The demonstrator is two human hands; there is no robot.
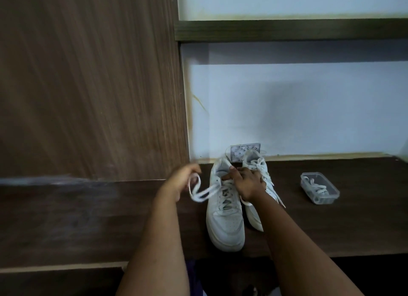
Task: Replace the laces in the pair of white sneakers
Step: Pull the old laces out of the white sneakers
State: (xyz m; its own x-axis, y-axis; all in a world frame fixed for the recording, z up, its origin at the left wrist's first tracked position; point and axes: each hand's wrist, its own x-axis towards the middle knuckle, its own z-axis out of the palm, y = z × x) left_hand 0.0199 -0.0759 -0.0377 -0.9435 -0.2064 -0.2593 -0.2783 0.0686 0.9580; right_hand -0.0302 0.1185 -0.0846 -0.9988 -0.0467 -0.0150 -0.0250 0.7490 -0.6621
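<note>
Nearest me, left of the near shoe [225, 209], the left hand [184, 177] pinches its lace [202, 190], drawing it out, right hand [248, 179] flat on the tongue; unlacing looks underway, next eyelet needs freeing; spare laces wait in the tub [319, 187] to the right.

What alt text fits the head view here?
A person's left hand pulls a loose white lace out of the nearer white sneaker on a dark wooden desk, while the right hand steadies it. A clear plastic container holding laces sits to the right.
</note>
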